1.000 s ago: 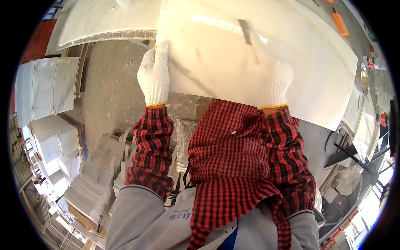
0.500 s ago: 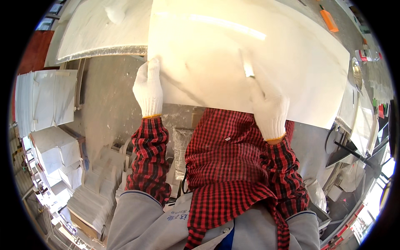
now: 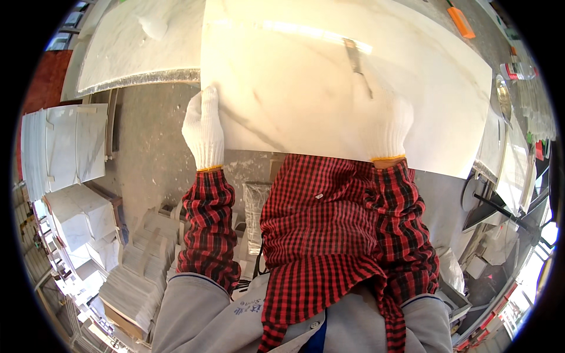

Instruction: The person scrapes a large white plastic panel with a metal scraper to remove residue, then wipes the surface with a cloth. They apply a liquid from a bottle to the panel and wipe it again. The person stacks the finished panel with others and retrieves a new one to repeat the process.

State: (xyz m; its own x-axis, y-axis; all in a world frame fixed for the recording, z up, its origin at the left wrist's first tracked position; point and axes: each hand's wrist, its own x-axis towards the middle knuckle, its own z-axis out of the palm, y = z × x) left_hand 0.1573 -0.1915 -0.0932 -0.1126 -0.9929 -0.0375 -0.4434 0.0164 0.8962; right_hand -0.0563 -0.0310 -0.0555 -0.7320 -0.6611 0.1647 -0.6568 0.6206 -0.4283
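A large, glossy white slab [image 3: 294, 82] with grey-brown veining lies in front of me, its near edge just beyond my apron. My left hand [image 3: 205, 130], in a white knitted glove, is closed on the slab's left edge, thumb on top. Over the right part of the slab, my right hand [image 3: 385, 123], gloved alike, is closed around a slim tool with a flat metal blade [image 3: 354, 56], probably a scraper. Glare and motion blur hide its fingers and most of the handle. The blade points away from me, low over or touching the surface.
Another pale slab [image 3: 138, 50] lies on the left with a white lump [image 3: 153, 27] on it. Stacked tiles [image 3: 76, 141] stand at far left, more [image 3: 135, 282] below. An orange-handled tool [image 3: 461, 22] and a plastic bottle [image 3: 518, 71] lie at upper right.
My right hand has pushed the bladed tool forward across the slab, away from me, and the blade's glint has dimmed. My left hand keeps its hold on the edge.
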